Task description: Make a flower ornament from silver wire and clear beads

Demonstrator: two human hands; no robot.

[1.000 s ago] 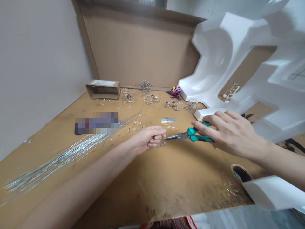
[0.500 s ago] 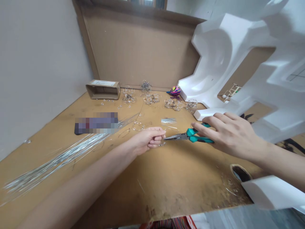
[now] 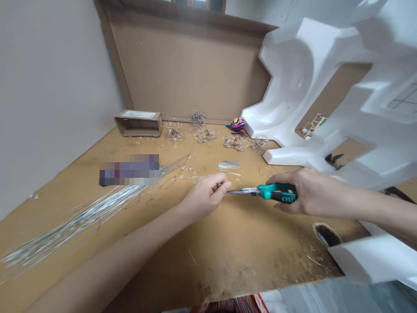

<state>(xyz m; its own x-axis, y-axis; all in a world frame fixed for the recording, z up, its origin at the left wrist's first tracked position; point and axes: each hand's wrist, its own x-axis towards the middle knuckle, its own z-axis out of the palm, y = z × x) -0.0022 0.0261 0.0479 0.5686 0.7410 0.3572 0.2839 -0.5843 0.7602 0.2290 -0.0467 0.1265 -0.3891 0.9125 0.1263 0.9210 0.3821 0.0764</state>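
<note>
My right hand [image 3: 311, 193] is wrapped round the teal and black handles of long-nose pliers [image 3: 265, 191]. The pliers point left, and their tips reach the fingertips of my left hand [image 3: 208, 193]. That hand is closed in a pinch above the table; whatever sits between its fingers is too small and hidden to name. Just beyond it lie small clear rings [image 3: 187, 168] and a short bundle of cut wires [image 3: 229, 164]. A long bundle of silvery wires [image 3: 97, 213] stretches across the table left of my left forearm.
Several curled wire pieces [image 3: 206, 135] stand along the back, near a small open cardboard box [image 3: 138, 126] and a colourful toy [image 3: 237, 124]. White moulded foam [image 3: 286, 78] rises on the right. A blurred-out object [image 3: 130, 169] lies left. The tabletop [image 3: 234, 256] has a hole at right.
My right hand has turned, so the pliers' handles are rolled over and look closer together. My left hand has rotated too, its thumb now nearer the plier tips.
</note>
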